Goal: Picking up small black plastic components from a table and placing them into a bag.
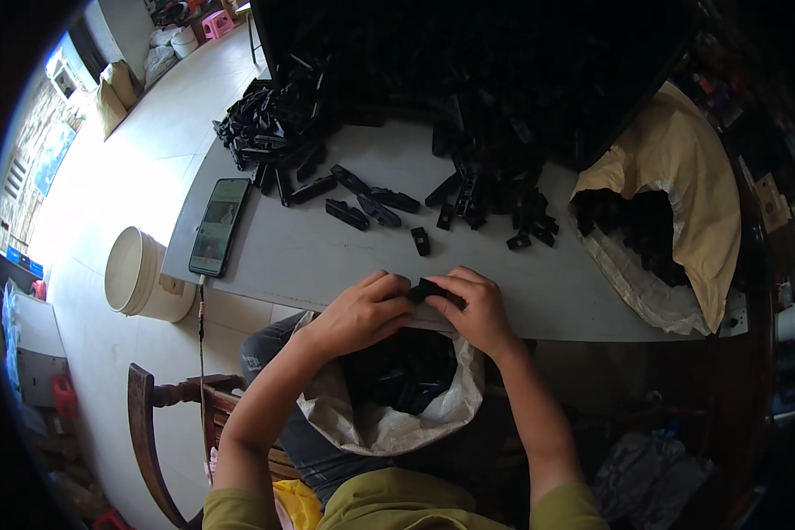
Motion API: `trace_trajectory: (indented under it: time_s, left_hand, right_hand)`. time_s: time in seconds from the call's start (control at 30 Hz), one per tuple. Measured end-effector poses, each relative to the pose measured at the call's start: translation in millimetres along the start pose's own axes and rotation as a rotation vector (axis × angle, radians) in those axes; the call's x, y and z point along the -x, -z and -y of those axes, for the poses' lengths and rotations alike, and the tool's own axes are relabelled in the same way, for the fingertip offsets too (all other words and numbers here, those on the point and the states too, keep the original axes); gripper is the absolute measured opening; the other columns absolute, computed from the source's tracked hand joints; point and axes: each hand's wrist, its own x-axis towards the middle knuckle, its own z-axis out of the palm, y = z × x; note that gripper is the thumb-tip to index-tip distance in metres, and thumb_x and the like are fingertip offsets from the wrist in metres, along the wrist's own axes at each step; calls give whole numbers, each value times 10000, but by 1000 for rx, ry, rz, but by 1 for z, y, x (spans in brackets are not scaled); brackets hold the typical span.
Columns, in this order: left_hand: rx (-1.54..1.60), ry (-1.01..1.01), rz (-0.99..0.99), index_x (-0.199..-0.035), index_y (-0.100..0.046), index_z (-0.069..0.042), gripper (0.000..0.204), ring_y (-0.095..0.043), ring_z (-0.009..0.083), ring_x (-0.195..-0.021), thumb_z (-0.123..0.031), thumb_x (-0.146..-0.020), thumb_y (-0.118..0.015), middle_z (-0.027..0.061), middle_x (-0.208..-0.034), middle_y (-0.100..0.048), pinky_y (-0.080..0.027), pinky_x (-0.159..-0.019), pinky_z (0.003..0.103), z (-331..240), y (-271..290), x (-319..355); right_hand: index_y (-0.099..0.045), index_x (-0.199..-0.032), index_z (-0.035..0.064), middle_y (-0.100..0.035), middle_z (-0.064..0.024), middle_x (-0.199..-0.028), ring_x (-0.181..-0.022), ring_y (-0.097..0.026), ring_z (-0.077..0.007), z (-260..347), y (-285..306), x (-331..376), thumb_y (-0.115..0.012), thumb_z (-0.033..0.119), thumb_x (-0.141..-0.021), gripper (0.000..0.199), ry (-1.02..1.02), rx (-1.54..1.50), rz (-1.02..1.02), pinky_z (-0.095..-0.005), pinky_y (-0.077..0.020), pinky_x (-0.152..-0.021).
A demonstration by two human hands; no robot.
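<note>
At the table's near edge, my left hand [369, 306] and my right hand [475, 306] meet around a small black plastic part [427, 290]. The fingers of both are closed on it and hide much of its shape. Just below them, a white woven sack [389, 435] lies open on my lap, with dark pieces [402, 384] inside. A short black block [420, 241] lies on the grey table [309, 252] just beyond my hands. Farther off are several longer black plastic parts [375, 199], loosely scattered.
Heaps of black parts [269, 124] cover the table's far side. A phone [220, 227] with a cable lies at the left edge. An open tan sack [689, 168] of dark pieces stands at the right. A white bucket [141, 274] and wooden chair [146, 424] are at left.
</note>
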Motion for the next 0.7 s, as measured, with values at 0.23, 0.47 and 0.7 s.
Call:
trace_trajectory:
  time_s: [0.23,0.47,0.7]
  left_hand:
    - [337,317,-34,-894,-630,-34,211,-613,287,-944,-25,-712,-736,108,-1021,-602,-504,-809,365,5,6,6]
    - [331,206,-79,-869,-630,-10,212,-626,310,-883,-7,-686,-739,119,-975,-612,-513,-778,343,14,6,5]
    - [-148,396,-342,-1004,-618,-40,283,-578,297,-903,-45,-734,-701,111,-937,-580,-482,-789,374,44,35,-7]
  right_hand:
    - [-712,-985,43,-587,-59,-812,-720,-572,-188,-4,17,-7,-770,90,-715,280,3,61,223,-304,-473,-634]
    - [-723,-992,92,-566,-33,-894,-837,-553,-196,0,-4,-11,-781,167,-715,293,144,148,178,-315,-493,-681]
    - [-612,-1106,91,-563,-61,-987,-819,-608,-240,2,-25,-43,-695,155,-825,300,-67,376,-169,-349,-510,-694]
